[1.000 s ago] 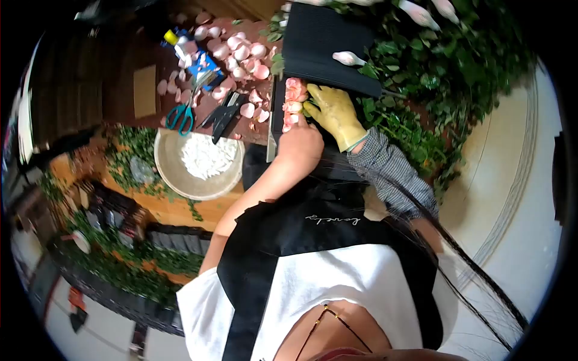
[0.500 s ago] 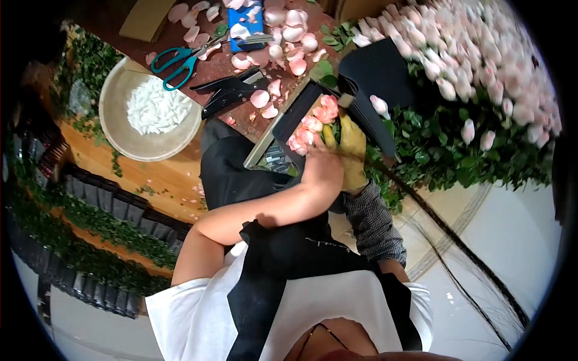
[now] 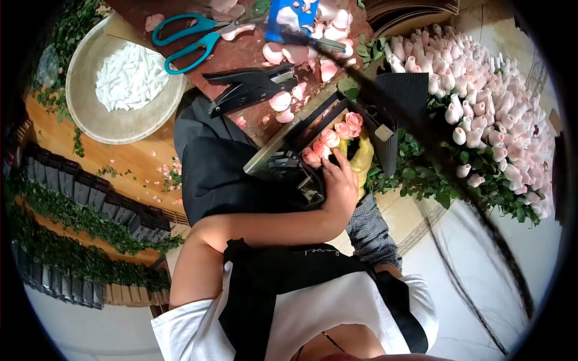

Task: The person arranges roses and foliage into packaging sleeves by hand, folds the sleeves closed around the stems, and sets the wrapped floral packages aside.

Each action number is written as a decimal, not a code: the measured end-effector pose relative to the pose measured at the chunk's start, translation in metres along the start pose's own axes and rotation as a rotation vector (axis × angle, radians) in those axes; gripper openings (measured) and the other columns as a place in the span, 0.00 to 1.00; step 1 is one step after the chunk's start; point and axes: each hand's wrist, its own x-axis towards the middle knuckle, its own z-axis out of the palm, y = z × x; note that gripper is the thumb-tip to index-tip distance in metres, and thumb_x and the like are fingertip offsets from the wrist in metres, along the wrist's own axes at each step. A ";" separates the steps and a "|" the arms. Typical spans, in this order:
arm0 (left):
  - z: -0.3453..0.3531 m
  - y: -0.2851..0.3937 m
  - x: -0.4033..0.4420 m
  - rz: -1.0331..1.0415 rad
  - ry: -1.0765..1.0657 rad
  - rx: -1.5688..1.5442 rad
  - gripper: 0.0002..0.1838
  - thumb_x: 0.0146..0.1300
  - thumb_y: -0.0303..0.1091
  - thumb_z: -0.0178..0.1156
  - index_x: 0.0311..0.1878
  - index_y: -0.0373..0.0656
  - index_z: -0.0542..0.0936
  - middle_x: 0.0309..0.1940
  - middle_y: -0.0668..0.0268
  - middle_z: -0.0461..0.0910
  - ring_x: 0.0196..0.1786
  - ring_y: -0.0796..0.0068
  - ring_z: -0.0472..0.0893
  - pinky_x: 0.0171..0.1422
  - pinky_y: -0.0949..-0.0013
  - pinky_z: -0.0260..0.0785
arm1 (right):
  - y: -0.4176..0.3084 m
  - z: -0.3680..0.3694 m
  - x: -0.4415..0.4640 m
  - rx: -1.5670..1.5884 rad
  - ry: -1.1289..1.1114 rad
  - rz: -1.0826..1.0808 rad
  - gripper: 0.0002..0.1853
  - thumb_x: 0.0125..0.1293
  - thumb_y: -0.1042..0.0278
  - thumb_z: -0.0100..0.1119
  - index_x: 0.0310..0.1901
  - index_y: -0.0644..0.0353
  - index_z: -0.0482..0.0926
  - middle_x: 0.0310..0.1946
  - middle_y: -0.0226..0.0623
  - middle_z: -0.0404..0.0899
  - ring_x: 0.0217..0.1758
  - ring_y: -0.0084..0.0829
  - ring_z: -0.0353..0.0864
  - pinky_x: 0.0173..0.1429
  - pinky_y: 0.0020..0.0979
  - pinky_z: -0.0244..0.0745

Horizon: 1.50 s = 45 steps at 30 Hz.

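A row of pink roses (image 3: 330, 138) lies along a dark, open, metal-edged holder (image 3: 274, 144) in front of the body. My bare left hand (image 3: 341, 183) reaches across from the left, its fingers stretched and slightly apart, the fingertips touching the lower roses. On the right side of the row my right hand (image 3: 362, 161), in a yellow glove, curls round the roses from below. Their stems are hidden by my hands. Black ribbed sheet material (image 3: 402, 90) stands just beyond the glove.
Teal scissors (image 3: 191, 42), a black plier-like tool (image 3: 250, 87), a blue box (image 3: 292, 21) and loose petals lie on the red table (image 3: 211, 75). A bowl (image 3: 81, 114) holds white pieces. Many sleeved roses (image 3: 481, 114) stand at right; leafy rows (image 3: 90, 210) at left.
The view has shifted and turned to the right, showing more sleeved roses. The flower row now sits tilted, with more blooms visible, and both hands remain at it.
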 end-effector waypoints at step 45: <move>-0.047 -0.102 0.063 0.738 0.009 0.255 0.19 0.49 0.44 0.74 0.37 0.44 0.79 0.33 0.64 0.78 0.40 0.60 0.82 0.43 0.59 0.75 | 0.039 -0.044 -0.076 0.156 0.157 0.055 0.09 0.64 0.62 0.63 0.43 0.55 0.81 0.32 0.38 0.85 0.37 0.45 0.85 0.42 0.45 0.79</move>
